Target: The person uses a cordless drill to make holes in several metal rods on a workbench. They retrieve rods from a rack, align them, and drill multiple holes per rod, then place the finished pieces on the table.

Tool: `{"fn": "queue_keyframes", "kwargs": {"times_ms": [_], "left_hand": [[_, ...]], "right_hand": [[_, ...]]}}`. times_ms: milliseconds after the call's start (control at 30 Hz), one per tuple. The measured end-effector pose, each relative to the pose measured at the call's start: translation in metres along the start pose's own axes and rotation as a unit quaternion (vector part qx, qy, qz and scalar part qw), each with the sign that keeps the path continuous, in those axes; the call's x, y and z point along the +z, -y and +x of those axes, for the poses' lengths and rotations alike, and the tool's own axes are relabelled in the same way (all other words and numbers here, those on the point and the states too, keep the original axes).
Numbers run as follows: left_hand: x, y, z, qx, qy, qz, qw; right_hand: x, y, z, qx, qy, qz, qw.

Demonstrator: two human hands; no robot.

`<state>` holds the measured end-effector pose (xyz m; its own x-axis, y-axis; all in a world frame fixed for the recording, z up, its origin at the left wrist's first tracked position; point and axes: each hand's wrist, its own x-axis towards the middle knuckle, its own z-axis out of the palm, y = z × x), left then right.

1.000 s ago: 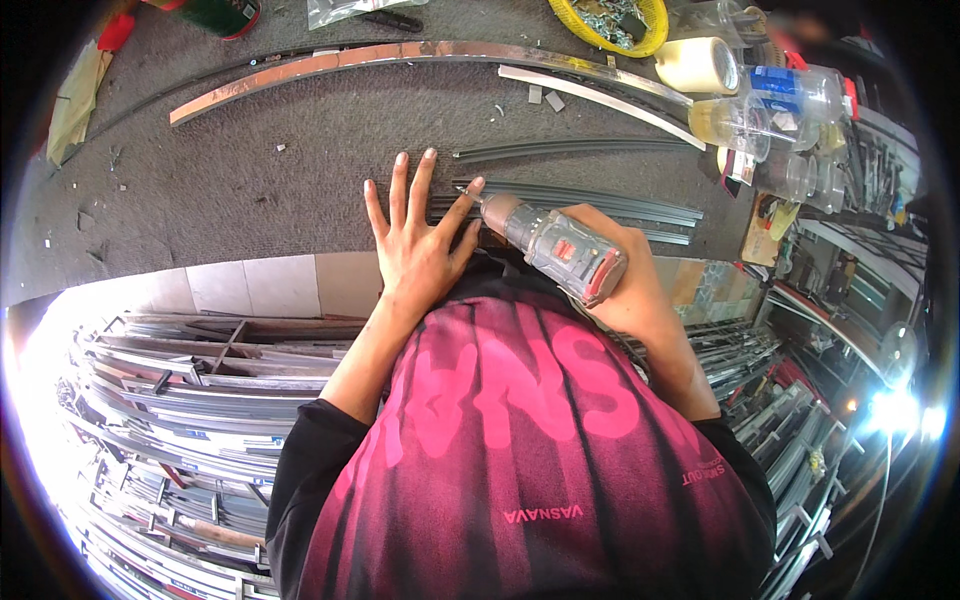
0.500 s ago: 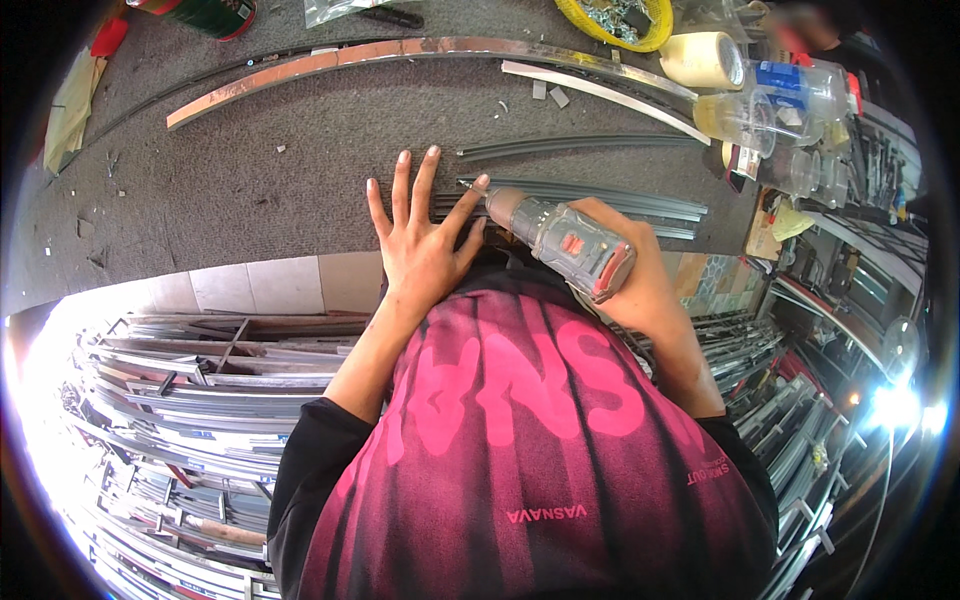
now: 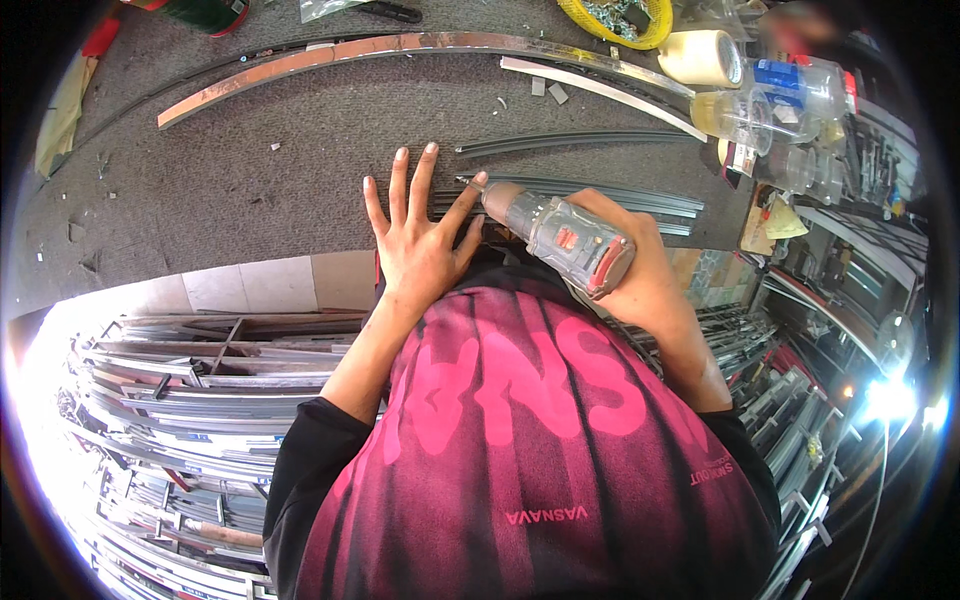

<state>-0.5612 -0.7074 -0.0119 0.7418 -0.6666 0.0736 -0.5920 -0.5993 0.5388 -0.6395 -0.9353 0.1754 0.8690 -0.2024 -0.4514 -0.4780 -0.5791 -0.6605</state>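
The left hand [image 3: 420,245] lies flat with fingers spread on the dark metal strips [image 3: 600,195] at twelve o'clock, while the right hand [image 3: 640,270] grips a drill [image 3: 560,232] whose tip meets them, so the drilling looks underway, not finished.

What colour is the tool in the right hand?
Clear grey with red inside: the tool, head view.

Grey drill [image 3: 565,238] with a red patch; dark grey metal strips [image 3: 600,195]; grey carpeted bench [image 3: 250,190]; copper-toned curved strip [image 3: 300,65]; cream tape roll [image 3: 700,57]; yellow bowl [image 3: 640,22]; black shirt [image 3: 520,460] bore pink lettering.
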Motion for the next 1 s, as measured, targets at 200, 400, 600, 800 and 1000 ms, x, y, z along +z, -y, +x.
{"fn": "queue_keyframes", "kwargs": {"times_ms": [200, 400, 600, 800, 1000], "left_hand": [[0.001, 0.001, 0.0, -0.001, 0.001, -0.006, 1.0], [0.001, 0.001, 0.0, -0.001, 0.0, -0.006, 1.0], [0.001, 0.001, 0.001, -0.003, -0.003, -0.009, 1.0], [0.001, 0.001, 0.0, -0.003, -0.002, -0.008, 1.0], [0.001, 0.002, 0.0, -0.001, 0.002, -0.01, 1.0]], "right_hand": [[-0.007, 0.01, 0.004, -0.003, 0.016, -0.007, 1.0], [-0.007, 0.012, 0.006, -0.017, 0.002, 0.002, 1.0], [-0.008, 0.01, 0.006, -0.003, 0.011, -0.014, 1.0], [-0.01, 0.014, 0.008, -0.012, 0.018, -0.015, 1.0], [-0.011, 0.014, 0.009, -0.003, 0.03, -0.022, 0.999]]}}
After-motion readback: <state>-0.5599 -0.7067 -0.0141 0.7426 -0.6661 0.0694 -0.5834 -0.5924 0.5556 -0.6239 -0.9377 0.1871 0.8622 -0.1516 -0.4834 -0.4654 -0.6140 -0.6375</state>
